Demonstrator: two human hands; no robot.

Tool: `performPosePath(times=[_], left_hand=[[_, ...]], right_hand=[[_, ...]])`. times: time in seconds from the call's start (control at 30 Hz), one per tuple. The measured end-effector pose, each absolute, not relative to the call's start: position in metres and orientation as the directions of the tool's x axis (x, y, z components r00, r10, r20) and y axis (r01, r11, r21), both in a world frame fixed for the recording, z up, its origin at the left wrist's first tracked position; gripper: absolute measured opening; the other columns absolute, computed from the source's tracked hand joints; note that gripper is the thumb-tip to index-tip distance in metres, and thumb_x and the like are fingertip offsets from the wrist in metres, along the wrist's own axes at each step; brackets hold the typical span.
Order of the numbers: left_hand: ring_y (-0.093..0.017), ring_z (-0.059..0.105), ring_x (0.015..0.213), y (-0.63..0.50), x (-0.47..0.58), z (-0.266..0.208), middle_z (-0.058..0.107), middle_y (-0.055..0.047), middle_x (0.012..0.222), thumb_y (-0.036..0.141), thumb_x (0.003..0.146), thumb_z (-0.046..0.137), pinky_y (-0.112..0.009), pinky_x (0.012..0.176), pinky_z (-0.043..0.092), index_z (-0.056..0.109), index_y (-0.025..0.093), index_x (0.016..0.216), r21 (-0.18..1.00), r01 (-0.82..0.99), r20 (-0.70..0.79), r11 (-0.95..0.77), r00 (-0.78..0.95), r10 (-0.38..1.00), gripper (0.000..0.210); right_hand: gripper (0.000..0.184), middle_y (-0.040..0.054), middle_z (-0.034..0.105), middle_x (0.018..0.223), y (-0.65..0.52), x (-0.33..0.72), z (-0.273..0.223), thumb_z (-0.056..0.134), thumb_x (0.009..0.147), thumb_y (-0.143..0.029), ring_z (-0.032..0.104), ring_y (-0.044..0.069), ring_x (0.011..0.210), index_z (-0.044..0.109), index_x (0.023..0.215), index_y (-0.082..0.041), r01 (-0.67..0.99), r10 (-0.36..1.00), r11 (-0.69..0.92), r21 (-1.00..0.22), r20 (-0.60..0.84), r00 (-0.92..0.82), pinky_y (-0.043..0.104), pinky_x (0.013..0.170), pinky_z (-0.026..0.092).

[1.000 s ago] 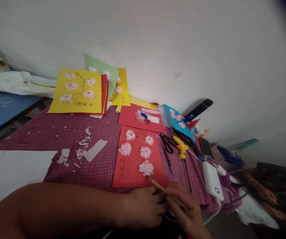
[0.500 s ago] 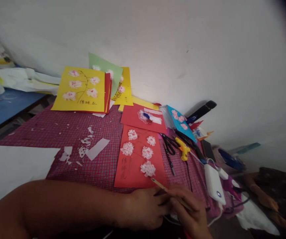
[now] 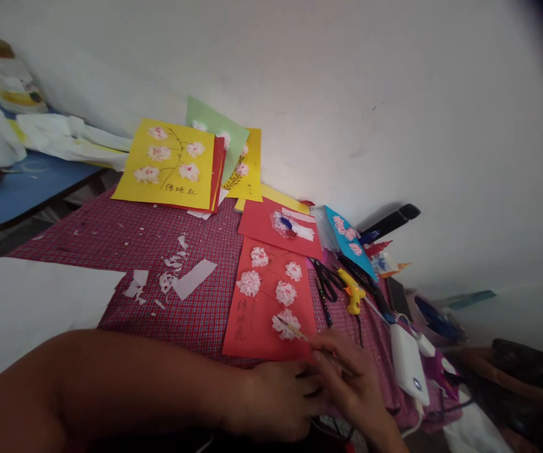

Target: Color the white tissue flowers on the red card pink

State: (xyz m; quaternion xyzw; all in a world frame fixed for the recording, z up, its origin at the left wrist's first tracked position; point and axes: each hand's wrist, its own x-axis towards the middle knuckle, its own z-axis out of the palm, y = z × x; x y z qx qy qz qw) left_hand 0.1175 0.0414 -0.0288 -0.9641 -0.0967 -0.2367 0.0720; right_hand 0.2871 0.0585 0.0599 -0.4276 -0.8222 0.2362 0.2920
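My right hand (image 3: pixel 347 371) is closed round a thin pale stick (image 3: pixel 297 331) with a pointed end. Its tip lies over the lowest white-and-pink paper flower (image 3: pixel 286 323) on a red card (image 3: pixel 264 327). Several such flowers, drawn stems and dark handwritten characters cover this card. My left hand (image 3: pixel 283 399) rests just below the card's near edge, beside my right hand, with its fingers curled. Whatever it may hold is hidden. Another red card (image 3: pixel 257 220) overlaps the far end, bearing a flower with a blue centre and pale paper strips.
Paper scraps (image 3: pixel 170 280) and a pale strip (image 3: pixel 195 279) lie left on the checked cloth. Flower cards (image 3: pixel 167 157) stand against the wall. Right are black scissors (image 3: pixel 326 280), a yellow glue gun (image 3: pixel 352 291) and a white power bank (image 3: pixel 409 363). Another person's arm (image 3: pixel 502 371) shows far right.
The stick's tip has moved from the lower edge of the lowest flower up onto it. The camera view has shifted slightly, and the other person's arm at right has moved.
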Motion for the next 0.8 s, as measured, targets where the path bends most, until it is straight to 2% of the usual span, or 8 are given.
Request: performPosePath(times=[0.2, 0.33, 0.43, 0.63, 0.8], left_hand=[[-0.032, 0.058, 0.131, 0.042, 0.119, -0.031, 0.071, 0.0, 0.132, 0.036, 0.081, 0.077, -0.049, 0.11, 0.045, 0.085, 0.034, 0.088, -0.1, 0.226, 0.474, -0.969, 0.867, 0.154, 0.011], [-0.03, 0.061, 0.122, 0.042, 0.118, -0.032, 0.069, -0.006, 0.133, 0.039, 0.076, 0.08, -0.046, 0.1, 0.048, 0.085, 0.035, 0.084, -0.088, 0.223, 0.487, -0.971, 0.86, 0.153, 0.01], [-0.029, 0.062, 0.119, 0.042, 0.118, -0.034, 0.068, -0.007, 0.133, 0.04, 0.075, 0.081, -0.046, 0.095, 0.048, 0.084, 0.037, 0.083, -0.095, 0.228, 0.495, -0.969, 0.856, 0.153, 0.009], [-0.029, 0.061, 0.123, 0.043, 0.118, -0.035, 0.067, -0.006, 0.136, 0.04, 0.084, 0.074, -0.046, 0.097, 0.046, 0.084, 0.038, 0.087, -0.116, 0.223, 0.481, -0.968, 0.865, 0.142, 0.011], [-0.027, 0.062, 0.119, 0.042, 0.119, -0.035, 0.068, -0.005, 0.134, 0.038, 0.086, 0.072, -0.045, 0.095, 0.047, 0.084, 0.037, 0.086, -0.096, 0.23, 0.486, -0.968, 0.86, 0.156, 0.012]], right_hand=[[0.014, 0.0041, 0.077, 0.088, 0.064, 0.283, 0.06, 0.063, 0.095, -0.023, 0.072, 0.02, 0.08, 0.077, 0.097, -0.025, 0.594, 0.869, 0.471, -0.652, 0.23, -0.438, 0.029, 0.072, 0.056], [0.012, 0.0044, 0.076, 0.083, 0.09, 0.284, 0.066, 0.071, 0.088, -0.031, 0.069, 0.02, 0.075, 0.079, 0.089, -0.022, 0.585, 0.958, 0.253, -0.77, 0.114, -0.264, 0.028, 0.067, 0.054], [0.015, 0.0007, 0.068, 0.066, 0.123, 0.283, 0.068, 0.078, 0.078, -0.034, 0.058, 0.014, 0.058, 0.079, 0.082, -0.019, 0.493, 0.976, 0.046, -0.869, -0.067, -0.209, 0.025, 0.055, 0.045], [0.017, -0.0015, 0.059, 0.05, 0.18, 0.276, 0.064, 0.082, 0.063, -0.031, 0.044, 0.009, 0.045, 0.076, 0.069, -0.016, 0.352, 0.912, -0.212, -0.912, -0.314, -0.263, 0.022, 0.045, 0.029], [0.012, -0.002, 0.057, 0.048, 0.192, 0.272, 0.061, 0.08, 0.06, -0.026, 0.042, 0.007, 0.041, 0.074, 0.063, -0.015, 0.357, 0.873, -0.27, -0.894, -0.384, -0.301, 0.022, 0.043, 0.028]])
